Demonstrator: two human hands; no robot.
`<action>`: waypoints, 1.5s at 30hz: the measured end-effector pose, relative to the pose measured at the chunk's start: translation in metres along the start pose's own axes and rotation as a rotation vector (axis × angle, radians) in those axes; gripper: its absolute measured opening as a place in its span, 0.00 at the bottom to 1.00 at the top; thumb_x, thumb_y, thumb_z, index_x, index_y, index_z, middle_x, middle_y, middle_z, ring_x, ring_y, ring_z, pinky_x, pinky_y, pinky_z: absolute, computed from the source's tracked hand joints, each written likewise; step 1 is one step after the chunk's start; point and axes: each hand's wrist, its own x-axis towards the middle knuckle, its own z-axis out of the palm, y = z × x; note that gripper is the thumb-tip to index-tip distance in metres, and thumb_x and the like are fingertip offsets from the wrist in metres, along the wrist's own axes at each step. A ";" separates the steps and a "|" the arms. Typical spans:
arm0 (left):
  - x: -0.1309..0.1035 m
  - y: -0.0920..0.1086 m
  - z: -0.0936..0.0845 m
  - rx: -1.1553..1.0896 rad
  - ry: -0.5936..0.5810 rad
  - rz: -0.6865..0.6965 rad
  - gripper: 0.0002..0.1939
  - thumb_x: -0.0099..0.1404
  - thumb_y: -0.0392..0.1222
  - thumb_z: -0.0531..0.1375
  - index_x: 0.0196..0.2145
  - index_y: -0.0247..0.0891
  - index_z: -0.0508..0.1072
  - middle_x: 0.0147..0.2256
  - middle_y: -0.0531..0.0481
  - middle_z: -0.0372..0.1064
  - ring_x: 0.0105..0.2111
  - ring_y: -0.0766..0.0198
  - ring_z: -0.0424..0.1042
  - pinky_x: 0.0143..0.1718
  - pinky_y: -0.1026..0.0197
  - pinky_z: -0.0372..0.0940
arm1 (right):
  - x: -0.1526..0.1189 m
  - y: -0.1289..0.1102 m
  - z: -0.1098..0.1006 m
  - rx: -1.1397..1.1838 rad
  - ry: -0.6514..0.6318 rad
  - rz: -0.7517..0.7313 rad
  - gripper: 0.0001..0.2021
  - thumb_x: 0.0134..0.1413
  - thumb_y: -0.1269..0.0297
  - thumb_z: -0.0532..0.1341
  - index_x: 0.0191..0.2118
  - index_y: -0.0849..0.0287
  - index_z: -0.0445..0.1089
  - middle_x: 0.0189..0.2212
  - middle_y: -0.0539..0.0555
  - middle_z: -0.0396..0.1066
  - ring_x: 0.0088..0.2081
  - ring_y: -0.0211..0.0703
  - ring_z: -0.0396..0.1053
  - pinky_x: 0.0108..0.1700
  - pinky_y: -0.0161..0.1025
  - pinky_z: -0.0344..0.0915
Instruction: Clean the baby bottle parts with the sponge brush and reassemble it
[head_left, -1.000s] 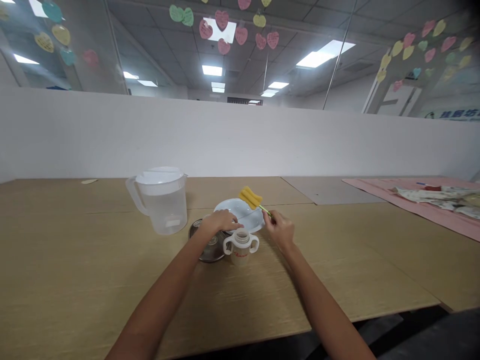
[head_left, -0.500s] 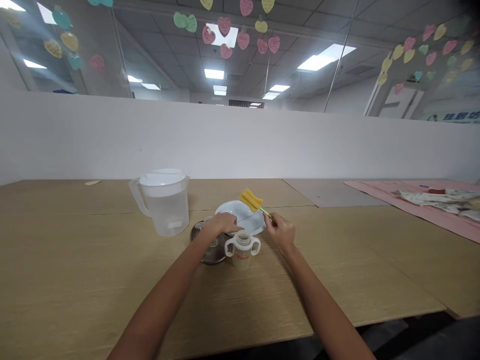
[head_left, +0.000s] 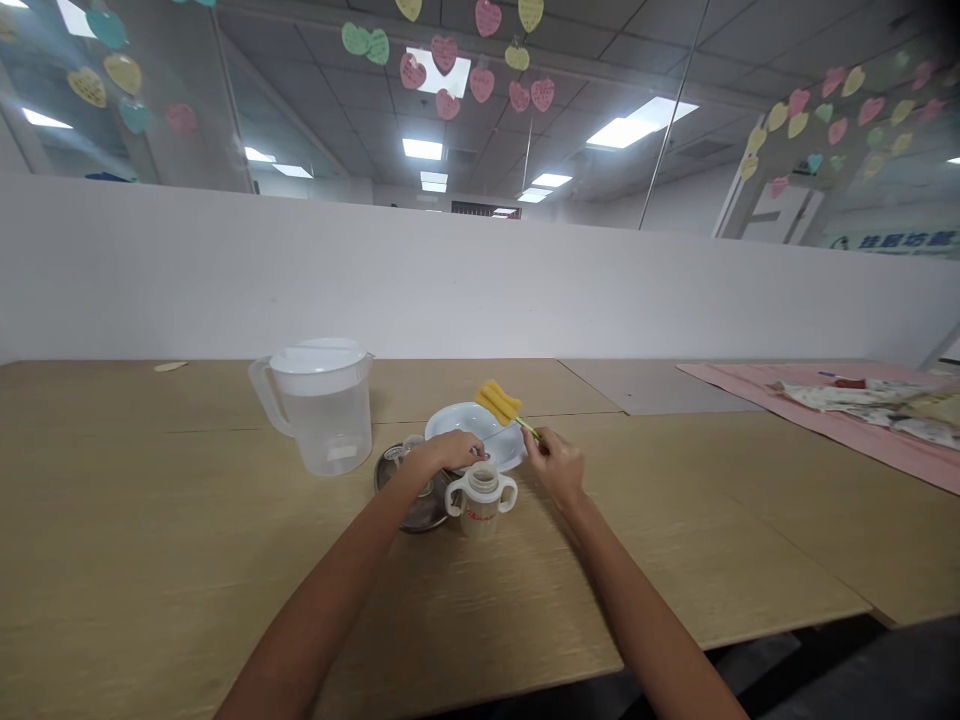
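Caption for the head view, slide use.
Right hand holding a sponge brush, left hand near the bowl, open bottle nearer the camera.

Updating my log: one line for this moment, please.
right hand: holds yellow sponge brush | left hand: near white bowl | two-handled bottle: upright, open | pitcher: left of metal tray

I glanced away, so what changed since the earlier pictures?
The bare left hand has shifted slightly rightward and looks more curled; nothing was visibly grasped or released. The bare right hand still holds the yellow sponge brush with a green handle; the white two-handled bottle stayed put.
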 end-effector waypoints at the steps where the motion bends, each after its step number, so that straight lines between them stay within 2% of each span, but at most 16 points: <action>1: -0.001 -0.001 -0.001 -0.014 0.016 0.000 0.08 0.54 0.41 0.56 0.29 0.37 0.74 0.30 0.52 0.73 0.30 0.64 0.69 0.29 0.67 0.58 | 0.000 0.000 0.000 0.002 -0.005 0.003 0.20 0.58 0.55 0.52 0.22 0.62 0.67 0.15 0.50 0.64 0.18 0.31 0.57 0.23 0.31 0.47; 4: -0.004 -0.008 -0.012 -0.070 0.076 0.008 0.11 0.53 0.47 0.58 0.25 0.36 0.72 0.24 0.52 0.71 0.25 0.65 0.67 0.26 0.67 0.58 | 0.000 0.001 0.001 0.005 -0.012 0.009 0.20 0.58 0.55 0.51 0.22 0.62 0.68 0.15 0.50 0.64 0.19 0.32 0.57 0.23 0.31 0.47; 8: -0.014 -0.014 -0.038 -0.203 0.252 0.032 0.20 0.59 0.54 0.50 0.33 0.34 0.71 0.29 0.49 0.71 0.27 0.64 0.69 0.29 0.66 0.61 | -0.001 0.000 0.001 0.000 -0.010 0.049 0.22 0.59 0.53 0.50 0.22 0.62 0.68 0.15 0.50 0.63 0.19 0.32 0.57 0.23 0.31 0.46; 11: -0.021 -0.011 -0.052 -0.284 0.388 0.052 0.21 0.61 0.54 0.47 0.35 0.33 0.69 0.30 0.47 0.70 0.30 0.64 0.70 0.31 0.65 0.63 | -0.002 -0.002 0.002 0.021 -0.056 0.055 0.23 0.59 0.52 0.48 0.21 0.62 0.67 0.15 0.51 0.63 0.19 0.32 0.56 0.23 0.31 0.46; 14: -0.026 -0.003 -0.057 -0.372 0.468 0.088 0.18 0.59 0.53 0.52 0.32 0.34 0.70 0.28 0.48 0.70 0.30 0.64 0.70 0.32 0.64 0.64 | -0.001 -0.004 0.002 0.030 -0.103 0.075 0.26 0.60 0.50 0.47 0.20 0.62 0.66 0.15 0.51 0.63 0.19 0.32 0.55 0.23 0.31 0.46; 20: -0.028 0.011 -0.056 -0.491 0.504 0.123 0.17 0.57 0.52 0.54 0.31 0.33 0.71 0.28 0.49 0.71 0.30 0.64 0.71 0.33 0.64 0.64 | 0.003 -0.001 0.001 -0.015 -0.164 0.150 0.28 0.59 0.47 0.45 0.20 0.62 0.66 0.15 0.52 0.64 0.18 0.32 0.54 0.22 0.32 0.42; 25: -0.029 0.018 -0.057 -0.377 0.647 0.074 0.17 0.58 0.51 0.53 0.31 0.34 0.72 0.28 0.50 0.72 0.29 0.64 0.70 0.32 0.65 0.62 | 0.002 -0.005 0.001 -0.007 -0.199 0.111 0.27 0.59 0.48 0.46 0.21 0.62 0.68 0.16 0.53 0.66 0.18 0.32 0.56 0.23 0.32 0.43; 29: -0.032 0.021 -0.059 -0.240 0.679 0.023 0.17 0.59 0.51 0.52 0.32 0.35 0.72 0.32 0.49 0.74 0.32 0.63 0.71 0.33 0.65 0.62 | 0.000 -0.009 0.001 0.035 -0.166 0.035 0.24 0.59 0.50 0.49 0.21 0.62 0.68 0.17 0.52 0.67 0.20 0.33 0.59 0.24 0.31 0.46; 34: -0.041 0.018 -0.067 0.112 0.725 -0.218 0.17 0.59 0.51 0.52 0.34 0.35 0.73 0.33 0.44 0.74 0.33 0.59 0.71 0.33 0.63 0.60 | 0.002 -0.007 -0.002 0.071 -0.080 0.071 0.23 0.59 0.52 0.49 0.22 0.62 0.68 0.17 0.52 0.66 0.20 0.32 0.58 0.24 0.31 0.47; 37: -0.051 0.012 -0.076 0.242 0.635 -0.318 0.17 0.56 0.51 0.53 0.35 0.36 0.73 0.34 0.44 0.73 0.33 0.58 0.70 0.31 0.63 0.60 | 0.004 -0.005 -0.005 0.056 -0.044 0.118 0.23 0.59 0.52 0.49 0.21 0.62 0.67 0.15 0.51 0.63 0.19 0.32 0.55 0.23 0.32 0.46; 41: -0.059 0.003 -0.081 0.278 0.268 -0.381 0.17 0.52 0.51 0.57 0.34 0.38 0.73 0.36 0.45 0.74 0.34 0.58 0.71 0.30 0.64 0.60 | 0.003 -0.005 -0.004 0.038 -0.048 0.106 0.22 0.59 0.53 0.50 0.21 0.62 0.67 0.15 0.50 0.62 0.19 0.32 0.55 0.23 0.32 0.45; 43: -0.058 0.000 -0.079 0.264 0.096 -0.426 0.15 0.50 0.52 0.59 0.28 0.36 0.74 0.31 0.45 0.74 0.30 0.59 0.71 0.30 0.63 0.61 | 0.002 -0.005 -0.003 0.029 -0.053 0.094 0.22 0.59 0.53 0.50 0.21 0.62 0.67 0.15 0.50 0.63 0.19 0.32 0.55 0.23 0.32 0.45; 45: -0.055 -0.002 -0.075 0.246 -0.002 -0.465 0.14 0.46 0.50 0.61 0.20 0.34 0.72 0.24 0.44 0.73 0.26 0.59 0.70 0.28 0.62 0.61 | 0.001 -0.004 -0.002 0.013 -0.052 0.094 0.23 0.59 0.53 0.49 0.20 0.62 0.66 0.15 0.50 0.62 0.19 0.32 0.55 0.23 0.32 0.45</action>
